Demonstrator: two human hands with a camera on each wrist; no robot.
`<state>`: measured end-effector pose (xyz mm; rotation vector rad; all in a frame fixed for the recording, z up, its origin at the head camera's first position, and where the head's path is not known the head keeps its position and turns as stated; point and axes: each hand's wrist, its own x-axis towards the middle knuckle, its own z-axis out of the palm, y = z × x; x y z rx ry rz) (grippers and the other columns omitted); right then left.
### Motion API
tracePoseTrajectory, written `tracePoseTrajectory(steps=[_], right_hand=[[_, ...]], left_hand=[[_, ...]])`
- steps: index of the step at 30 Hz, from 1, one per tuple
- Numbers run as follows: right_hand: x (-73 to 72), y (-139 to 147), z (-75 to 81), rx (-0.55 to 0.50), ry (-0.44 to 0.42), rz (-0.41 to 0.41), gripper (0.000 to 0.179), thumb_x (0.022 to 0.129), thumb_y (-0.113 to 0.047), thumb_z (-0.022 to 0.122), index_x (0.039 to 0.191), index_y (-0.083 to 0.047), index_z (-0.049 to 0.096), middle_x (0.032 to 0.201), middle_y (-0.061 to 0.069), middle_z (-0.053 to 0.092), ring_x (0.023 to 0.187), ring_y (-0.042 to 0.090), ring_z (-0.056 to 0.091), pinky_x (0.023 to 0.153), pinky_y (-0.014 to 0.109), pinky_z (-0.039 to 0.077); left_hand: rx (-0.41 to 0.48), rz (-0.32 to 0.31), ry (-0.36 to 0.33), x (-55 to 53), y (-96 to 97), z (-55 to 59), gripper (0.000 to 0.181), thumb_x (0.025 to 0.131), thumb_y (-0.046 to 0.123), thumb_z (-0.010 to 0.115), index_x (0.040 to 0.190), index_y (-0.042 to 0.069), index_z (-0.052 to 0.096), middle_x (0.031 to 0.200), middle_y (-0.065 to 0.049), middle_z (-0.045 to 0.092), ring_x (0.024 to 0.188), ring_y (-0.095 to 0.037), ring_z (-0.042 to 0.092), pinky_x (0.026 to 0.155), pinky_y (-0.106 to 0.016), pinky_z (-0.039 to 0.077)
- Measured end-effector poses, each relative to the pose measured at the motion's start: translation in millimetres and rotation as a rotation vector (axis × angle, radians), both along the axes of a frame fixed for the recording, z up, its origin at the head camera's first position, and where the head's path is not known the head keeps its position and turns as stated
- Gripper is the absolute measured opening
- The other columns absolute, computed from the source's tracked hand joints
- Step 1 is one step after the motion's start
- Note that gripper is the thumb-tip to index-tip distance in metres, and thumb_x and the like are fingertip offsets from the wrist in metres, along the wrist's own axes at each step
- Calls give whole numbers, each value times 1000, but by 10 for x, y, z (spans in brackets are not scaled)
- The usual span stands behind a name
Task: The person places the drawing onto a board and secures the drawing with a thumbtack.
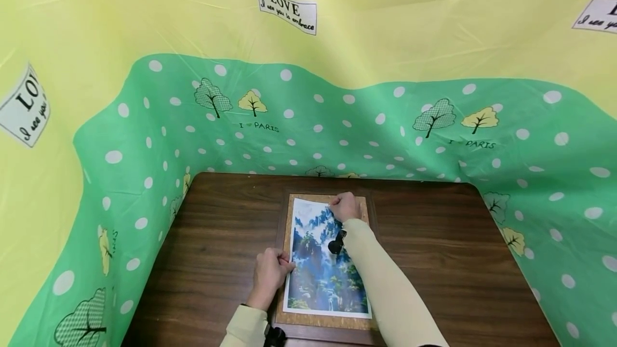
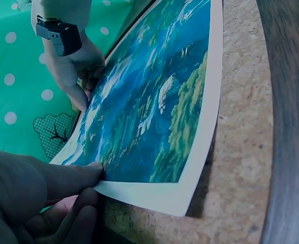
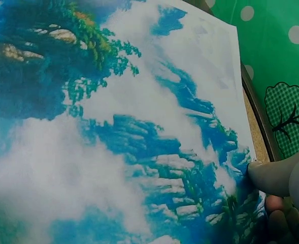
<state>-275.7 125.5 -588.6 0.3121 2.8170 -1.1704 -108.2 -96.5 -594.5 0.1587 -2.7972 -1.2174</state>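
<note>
A landscape print (image 1: 318, 266) of blue mountains and mist, with a white border, lies over a cork board (image 2: 243, 101). My left hand (image 1: 269, 274) pinches the print's left edge, thumb on top and fingers underneath. The far edge is pinched by my right hand (image 1: 345, 208), its thumb (image 3: 271, 175) over the paper and its other fingers below. In the left wrist view, a white-bordered corner of the sheet stands raised, casting a shadow on the cork. Part of the far right corner is hidden by the right hand in the head view.
The board rests on a dark brown wooden table (image 1: 434, 229). A green and yellow patterned curtain (image 1: 318, 122) hangs around the table's back and sides. Small black cameras (image 1: 336, 242) are strapped to both wrists.
</note>
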Motion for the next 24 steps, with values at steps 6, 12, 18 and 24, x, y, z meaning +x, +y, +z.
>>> tracePoseTrajectory(steps=[6,12,18,24], right_hand=[[20,4,24,12,-3,7,12,96,-16,77,85,-13,78,95,8,72,88,31,63,86,53,48],[38,-13,39,23,20,48,8,96,-17,77,91,-11,79,101,10,73,93,32,64,99,60,44],[92,63,71,-35,83,128,10,100,-15,71,101,-8,78,105,12,73,90,30,65,90,53,53],[231,214,137,-54,147,202,20,104,-18,67,117,-5,74,117,14,70,101,30,65,90,51,55]], left_hand=[[-8,4,2,5,26,17,31,74,5,93,66,13,64,59,7,57,54,-8,50,53,-28,43],[-58,14,19,18,54,44,33,74,4,92,68,13,61,60,6,53,54,-9,48,51,-28,40],[-113,15,1,31,76,56,33,77,10,93,73,13,61,62,5,51,56,-12,49,52,-30,41],[-176,-2,3,33,67,43,32,78,14,93,80,12,61,65,4,53,57,-15,51,52,-32,42]])
